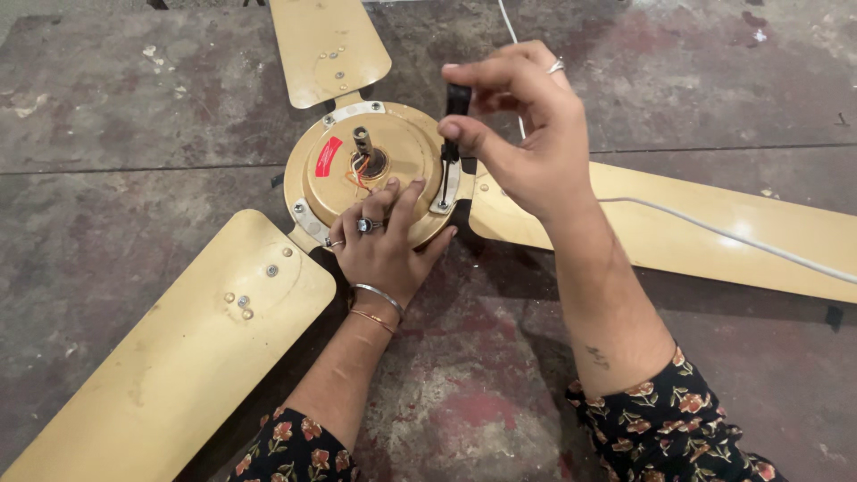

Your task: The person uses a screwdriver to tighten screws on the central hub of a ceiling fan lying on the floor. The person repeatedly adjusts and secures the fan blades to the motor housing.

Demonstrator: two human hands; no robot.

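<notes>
Head view: the fan (375, 170) lies on the floor (134, 116) at centre frame, 3 blades spread. The left hand (382, 243) presses flat on the motor housing, fingers apart. The right hand (527, 134) pinches a screwdriver (449, 147) upright over a blade bracket. The fan looks heavy, stiff and smooth; the hub seems the best grip. A red label (328, 156) sits left of the hub.
</notes>
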